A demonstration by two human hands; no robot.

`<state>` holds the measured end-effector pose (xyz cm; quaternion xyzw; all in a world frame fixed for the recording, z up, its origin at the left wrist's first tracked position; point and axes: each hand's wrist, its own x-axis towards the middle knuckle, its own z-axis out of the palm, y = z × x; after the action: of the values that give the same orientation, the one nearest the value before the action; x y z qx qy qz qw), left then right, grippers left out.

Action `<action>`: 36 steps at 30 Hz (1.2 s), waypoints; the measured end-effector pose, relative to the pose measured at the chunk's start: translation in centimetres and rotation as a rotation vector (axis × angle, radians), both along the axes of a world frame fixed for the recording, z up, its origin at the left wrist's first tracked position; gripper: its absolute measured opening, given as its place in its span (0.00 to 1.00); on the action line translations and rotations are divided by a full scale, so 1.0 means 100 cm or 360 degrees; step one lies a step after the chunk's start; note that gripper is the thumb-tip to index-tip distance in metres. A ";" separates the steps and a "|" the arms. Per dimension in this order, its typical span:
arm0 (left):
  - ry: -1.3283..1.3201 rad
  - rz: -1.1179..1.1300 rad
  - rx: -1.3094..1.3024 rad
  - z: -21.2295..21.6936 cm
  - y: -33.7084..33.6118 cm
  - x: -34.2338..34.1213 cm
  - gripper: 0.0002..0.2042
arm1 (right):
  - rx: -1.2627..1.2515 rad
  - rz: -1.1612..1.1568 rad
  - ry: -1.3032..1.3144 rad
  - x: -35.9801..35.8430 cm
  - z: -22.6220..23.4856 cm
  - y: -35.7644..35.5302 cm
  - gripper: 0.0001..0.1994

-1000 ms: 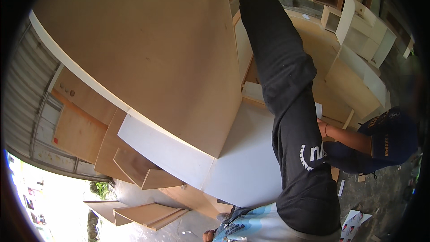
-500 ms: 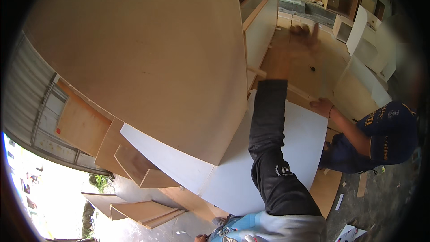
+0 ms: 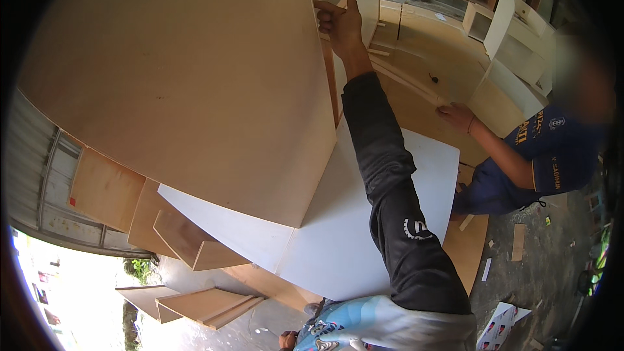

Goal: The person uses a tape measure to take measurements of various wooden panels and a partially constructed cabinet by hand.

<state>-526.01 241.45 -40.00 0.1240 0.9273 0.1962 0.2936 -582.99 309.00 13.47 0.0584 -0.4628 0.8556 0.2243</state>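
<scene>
A large tan wooden board [image 3: 175, 91] fills the upper left, its lower corner over a white panel [image 3: 364, 221]. My right arm, in a black sleeve, reaches up across the white panel. My right hand [image 3: 344, 29] is at the board's right edge, thumb raised and index finger stretched toward the board, the other fingers bent. Whether it touches the edge I cannot make out. My left hand [image 3: 287, 339] shows small at the bottom, low beside my body; its fingers are too small to read.
A co-worker in a dark blue shirt [image 3: 552, 149] stands at right, a hand [image 3: 457, 117] at the end of a long wooden strip [image 3: 409, 84]. Behind are white cabinet parts [image 3: 520, 39]. Loose boards [image 3: 205, 305] lie lower left; offcuts [image 3: 518, 242] litter the floor at right.
My right hand has swung left from above the wooden surface to the large board's edge. The view has shifted slightly. The co-worker's hand stays at the strip.
</scene>
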 end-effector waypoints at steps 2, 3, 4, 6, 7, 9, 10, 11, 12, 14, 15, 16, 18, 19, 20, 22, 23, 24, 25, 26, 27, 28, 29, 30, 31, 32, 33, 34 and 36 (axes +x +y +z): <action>-0.0002 -0.0027 -0.0024 0.000 0.001 -0.004 0.11 | 0.0037 0.0015 0.0055 0.004 -0.005 0.005 0.49; -0.0010 -0.0007 0.0000 0.000 0.002 -0.004 0.11 | 0.0059 0.0010 0.0065 0.006 -0.007 0.007 0.49; -0.0010 0.0015 0.0022 0.001 0.003 -0.007 0.12 | 0.0079 0.0006 0.0082 0.008 -0.006 0.008 0.49; -0.0163 0.0310 0.0103 0.003 0.007 -0.008 0.14 | 0.0102 -0.0010 0.0095 0.010 -0.006 0.008 0.49; -0.0317 0.0574 0.0170 0.010 0.016 -0.012 0.16 | 0.0114 -0.0030 0.0091 0.014 -0.006 0.008 0.49; -0.0500 0.0828 0.0267 0.012 0.018 -0.011 0.19 | 0.0106 -0.0030 0.0088 0.016 -0.006 0.009 0.49; -0.0535 0.0812 0.0308 0.009 0.019 -0.009 0.18 | 0.0097 -0.0013 0.0087 0.017 -0.006 0.010 0.49; -0.0570 0.0796 0.0349 0.007 0.018 -0.007 0.18 | 0.0089 0.0004 0.0086 0.017 -0.006 0.010 0.49; -0.0518 0.0801 0.0251 0.006 0.016 -0.008 0.16 | 0.0089 -0.0011 0.0106 0.016 -0.005 0.011 0.49; -0.0457 0.0799 0.0075 0.034 0.038 -0.020 0.11 | 0.0119 -0.0047 0.0111 0.020 -0.008 0.004 0.49; -0.0419 0.0745 0.0095 0.035 0.033 -0.015 0.11 | 0.0090 -0.0029 0.0110 0.019 -0.011 0.004 0.49; -0.0377 0.0688 0.0116 0.029 0.024 -0.011 0.12 | 0.0061 -0.0015 0.0113 0.018 -0.014 0.005 0.49; -0.0304 0.0613 0.0183 0.020 0.013 -0.010 0.12 | 0.0025 -0.0001 0.0122 0.019 -0.013 0.007 0.49; -0.0289 0.0606 0.0223 0.017 0.012 -0.009 0.12 | 0.0014 0.0007 0.0109 0.018 -0.014 0.005 0.49; -0.0274 0.0598 0.0263 0.014 0.010 -0.008 0.12 | 0.0002 0.0014 0.0096 0.019 -0.015 0.005 0.49; -0.0364 0.0777 0.0334 0.007 0.012 -0.009 0.12 | 0.0022 0.0019 0.0094 0.025 -0.017 0.006 0.48; -0.0407 0.0870 0.0369 0.005 0.012 -0.009 0.12 | 0.0031 0.0024 0.0095 0.028 -0.017 0.005 0.48; -0.0287 0.0547 0.0252 0.004 0.010 -0.011 0.12 | 0.0042 0.0030 0.0094 0.031 -0.017 0.005 0.48; -0.0162 0.0224 0.0138 0.003 0.006 -0.014 0.13 | 0.0054 0.0035 0.0097 0.032 -0.019 0.007 0.49; -0.0036 -0.0107 0.0022 0.000 0.002 -0.017 0.14 | 0.0064 0.0032 0.0099 0.033 -0.021 0.011 0.49; -0.0179 0.0132 0.0013 -0.004 0.001 -0.018 0.14 | 0.0036 0.0040 0.0109 0.034 -0.024 0.014 0.49; -0.0318 0.0373 0.0003 -0.014 -0.002 -0.015 0.14 | 0.0008 0.0049 0.0122 0.033 -0.026 0.015 0.49; -0.0457 0.0607 0.0007 -0.023 0.002 -0.013 0.15 | -0.0004 0.0055 0.0138 0.032 -0.027 0.014 0.50; -0.0455 0.0581 0.0040 -0.024 0.004 -0.017 0.14 | -0.0023 0.0037 0.0080 0.032 -0.027 0.010 0.51; -0.0415 0.0507 0.0045 -0.022 0.011 -0.026 0.14 | -0.0010 0.0045 0.0076 0.034 -0.030 0.012 0.51; -0.0401 0.0460 0.0060 -0.021 0.019 -0.031 0.14 | 0.0007 0.0069 0.0078 0.035 -0.029 0.008 0.51; -0.0401 0.0426 0.0063 -0.020 0.025 -0.039 0.14 | 0.0013 0.0091 0.0080 0.037 -0.029 0.009 0.50; -0.0397 0.0408 0.0054 -0.020 0.029 -0.045 0.14 | 0.0027 0.0082 0.0082 0.038 -0.030 0.009 0.51; -0.0390 0.0370 0.0050 -0.021 0.038 -0.057 0.14 | 0.0058 0.0068 0.0084 0.040 -0.030 0.012 0.51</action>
<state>-531.74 245.26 -42.15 -0.0043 0.8895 0.2569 0.3778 -579.00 310.23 10.50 0.0948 -0.4709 0.8498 0.2169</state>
